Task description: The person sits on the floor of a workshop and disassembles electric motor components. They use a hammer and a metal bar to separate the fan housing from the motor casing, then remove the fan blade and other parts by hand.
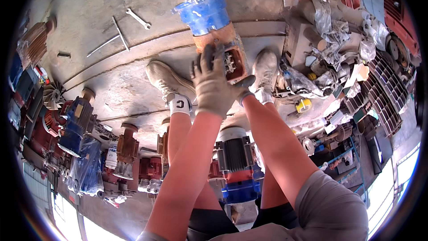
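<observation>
An electric motor (pixel 214 35) with a blue flanged end and a rust-brown body lies on the floor between my shoes. On its near part is an open reddish terminal box (pixel 241 68) with metal pieces or wiring inside. My left hand (pixel 210 82), in a pale glove with dark fingertips, reaches over the near left side of the motor, fingers stretched and apart. Whether it touches the body I cannot tell. Close against it, my right hand (pixel 236 90) is also gloved and mostly hidden behind the left. Only a dark-coated tip shows near the terminal box.
An open-ended wrench (pixel 138 18) and a T-shaped metal bar tool (pixel 119 35) lie on the floor at far left. Several motors, including a blue one (pixel 76 122), line the left. Plastic-wrapped parts (pixel 332 40), a yellow tape roll (pixel 303 105) and black grid crates (pixel 385 89) crowd the right.
</observation>
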`<action>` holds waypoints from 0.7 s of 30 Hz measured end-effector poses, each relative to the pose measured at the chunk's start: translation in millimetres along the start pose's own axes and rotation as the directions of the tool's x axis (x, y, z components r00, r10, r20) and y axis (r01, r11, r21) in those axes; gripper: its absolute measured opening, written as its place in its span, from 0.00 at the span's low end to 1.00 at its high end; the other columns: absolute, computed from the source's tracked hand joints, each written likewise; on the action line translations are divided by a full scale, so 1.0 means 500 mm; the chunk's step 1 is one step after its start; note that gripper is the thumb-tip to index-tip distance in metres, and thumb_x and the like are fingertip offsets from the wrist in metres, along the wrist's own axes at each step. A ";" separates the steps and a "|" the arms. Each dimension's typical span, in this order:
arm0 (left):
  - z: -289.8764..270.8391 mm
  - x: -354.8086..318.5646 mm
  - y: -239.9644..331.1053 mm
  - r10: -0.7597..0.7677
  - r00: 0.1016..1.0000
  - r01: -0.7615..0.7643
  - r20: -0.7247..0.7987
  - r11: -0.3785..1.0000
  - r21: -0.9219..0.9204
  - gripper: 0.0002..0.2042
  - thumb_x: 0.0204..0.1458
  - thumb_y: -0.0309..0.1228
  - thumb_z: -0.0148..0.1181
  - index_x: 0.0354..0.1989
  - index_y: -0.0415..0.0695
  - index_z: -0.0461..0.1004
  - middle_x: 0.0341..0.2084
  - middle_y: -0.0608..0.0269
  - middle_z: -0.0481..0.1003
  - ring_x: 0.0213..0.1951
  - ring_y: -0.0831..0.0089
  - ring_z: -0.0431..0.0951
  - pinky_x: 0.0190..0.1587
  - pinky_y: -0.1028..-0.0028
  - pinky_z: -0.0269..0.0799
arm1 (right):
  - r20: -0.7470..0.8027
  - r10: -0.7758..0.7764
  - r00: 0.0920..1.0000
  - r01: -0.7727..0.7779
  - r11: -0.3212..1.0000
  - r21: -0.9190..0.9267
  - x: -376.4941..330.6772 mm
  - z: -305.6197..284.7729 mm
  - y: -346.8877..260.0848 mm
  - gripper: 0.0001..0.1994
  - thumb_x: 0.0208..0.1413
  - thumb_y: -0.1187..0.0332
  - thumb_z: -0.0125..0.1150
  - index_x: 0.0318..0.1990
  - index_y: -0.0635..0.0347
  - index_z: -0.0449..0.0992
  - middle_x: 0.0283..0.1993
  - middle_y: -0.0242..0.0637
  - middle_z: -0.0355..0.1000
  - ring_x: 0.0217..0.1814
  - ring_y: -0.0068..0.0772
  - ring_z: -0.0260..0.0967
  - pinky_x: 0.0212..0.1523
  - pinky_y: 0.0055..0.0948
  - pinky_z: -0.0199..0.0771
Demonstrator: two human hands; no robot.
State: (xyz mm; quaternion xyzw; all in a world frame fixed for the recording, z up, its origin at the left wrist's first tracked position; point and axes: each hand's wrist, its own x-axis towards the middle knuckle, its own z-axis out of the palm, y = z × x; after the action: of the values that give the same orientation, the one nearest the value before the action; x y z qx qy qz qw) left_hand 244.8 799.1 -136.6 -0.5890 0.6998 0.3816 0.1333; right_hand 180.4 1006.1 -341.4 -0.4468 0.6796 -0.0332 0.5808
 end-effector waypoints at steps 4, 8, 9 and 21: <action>-0.006 0.043 0.047 -0.274 0.959 0.280 0.075 0.956 -0.089 0.63 0.35 0.60 0.86 0.79 0.45 0.58 0.71 0.38 0.62 0.73 0.40 0.64 0.74 0.52 0.66 | 0.009 -0.035 0.999 0.037 0.964 -0.263 -0.045 -0.045 -0.018 0.23 0.66 0.61 0.61 0.68 0.49 0.76 0.68 0.40 0.77 0.68 0.50 0.75 0.65 0.43 0.77; -0.066 0.046 0.083 -0.301 0.949 0.312 0.095 0.938 -0.153 0.63 0.41 0.64 0.80 0.81 0.43 0.53 0.70 0.38 0.64 0.67 0.37 0.71 0.70 0.50 0.72 | 0.214 0.013 0.977 0.097 0.862 -0.497 -0.168 -0.102 -0.066 0.19 0.68 0.63 0.59 0.64 0.48 0.80 0.62 0.39 0.82 0.63 0.50 0.80 0.61 0.44 0.81; -0.088 0.039 0.084 -0.312 0.941 0.330 0.132 0.932 -0.151 0.63 0.41 0.63 0.81 0.81 0.42 0.54 0.69 0.38 0.64 0.66 0.37 0.72 0.69 0.49 0.72 | 0.245 0.038 0.969 0.082 0.883 -0.462 -0.202 -0.112 -0.091 0.18 0.68 0.63 0.58 0.63 0.48 0.81 0.61 0.39 0.83 0.61 0.50 0.81 0.60 0.44 0.82; -0.208 0.149 0.134 0.022 0.997 -0.010 0.068 0.985 -0.170 0.33 0.58 0.59 0.66 0.62 0.44 0.77 0.59 0.41 0.79 0.56 0.43 0.84 0.60 0.53 0.82 | 0.323 0.393 0.861 -0.451 0.295 0.843 -0.323 -0.293 -0.332 0.18 0.72 0.52 0.62 0.49 0.60 0.82 0.33 0.28 0.76 0.28 0.21 0.67 0.27 0.31 0.68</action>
State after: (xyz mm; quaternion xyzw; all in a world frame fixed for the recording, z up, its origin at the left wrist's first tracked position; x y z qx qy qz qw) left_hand 190.0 674.1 -88.7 -0.5790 0.6644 0.4610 0.1040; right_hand 142.8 941.3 -77.6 0.1277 0.6304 -0.2243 0.7321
